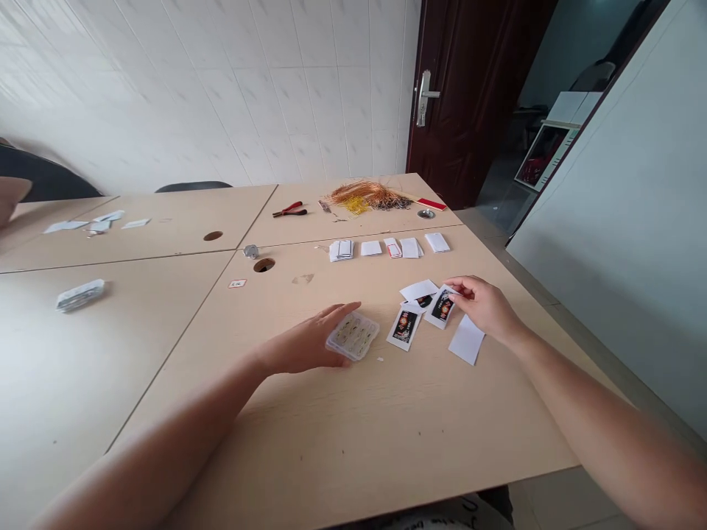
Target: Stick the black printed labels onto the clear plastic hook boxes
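A clear plastic box (353,336) with small items in compartments sits on the table. My left hand (309,340) is beside it, thumb and fingers spread around its left side. My right hand (479,305) pinches the top edge of a white card with a black label (442,306). Another labelled card (405,327) lies between the box and that card. Behind them, white cards (419,290) overlap a black-labelled one. A blank white card (467,340) lies under my right wrist's left side.
Small stacks of white cards (342,251) form a row farther back. Behind are red-handled pliers (290,210), copper-coloured wire (370,194) and a metal ring (426,214). A wrapped bundle (80,295) lies left. Part of a person (12,197) shows at the far left.
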Action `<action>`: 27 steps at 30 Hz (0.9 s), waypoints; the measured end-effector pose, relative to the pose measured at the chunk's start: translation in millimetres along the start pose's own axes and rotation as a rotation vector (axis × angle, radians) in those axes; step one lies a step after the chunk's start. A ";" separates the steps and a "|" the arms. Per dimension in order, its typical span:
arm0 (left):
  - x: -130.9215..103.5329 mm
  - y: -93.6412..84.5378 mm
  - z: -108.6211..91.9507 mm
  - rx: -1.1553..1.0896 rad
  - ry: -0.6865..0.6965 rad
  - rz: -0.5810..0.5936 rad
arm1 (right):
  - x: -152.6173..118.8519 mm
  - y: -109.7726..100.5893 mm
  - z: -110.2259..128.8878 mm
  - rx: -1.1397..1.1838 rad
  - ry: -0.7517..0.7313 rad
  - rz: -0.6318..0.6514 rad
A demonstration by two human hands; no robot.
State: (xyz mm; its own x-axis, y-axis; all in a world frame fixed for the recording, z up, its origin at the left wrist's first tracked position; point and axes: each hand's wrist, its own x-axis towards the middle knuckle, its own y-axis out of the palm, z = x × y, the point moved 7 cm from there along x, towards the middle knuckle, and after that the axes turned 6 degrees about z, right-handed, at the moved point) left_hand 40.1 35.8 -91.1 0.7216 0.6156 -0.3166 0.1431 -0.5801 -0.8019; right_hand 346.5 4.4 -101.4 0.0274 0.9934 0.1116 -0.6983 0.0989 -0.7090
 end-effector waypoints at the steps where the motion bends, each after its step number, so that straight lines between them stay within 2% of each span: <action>1: 0.3 -1.2 0.7 -0.004 -0.005 -0.009 | 0.4 -0.6 -0.9 0.026 0.003 0.000; 7: -1.7 -5.4 0.6 -0.029 -0.001 -0.023 | -0.6 -0.1 0.1 0.180 0.018 0.024; 17: 2.8 0.1 1.0 -0.085 -0.010 0.000 | -6.5 -4.1 5.6 0.322 0.086 -0.024; 27: 0.2 -4.9 0.8 -0.217 0.007 -0.075 | -10.9 -6.8 16.4 0.421 0.078 -0.063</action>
State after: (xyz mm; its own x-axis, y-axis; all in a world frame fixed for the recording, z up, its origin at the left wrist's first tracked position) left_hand 39.0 39.2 -87.7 0.7081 0.6581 -0.2561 0.3386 -0.6346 -0.6947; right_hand 339.2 -8.0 -86.4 0.1223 0.9892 0.0812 -0.9239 0.1433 -0.3547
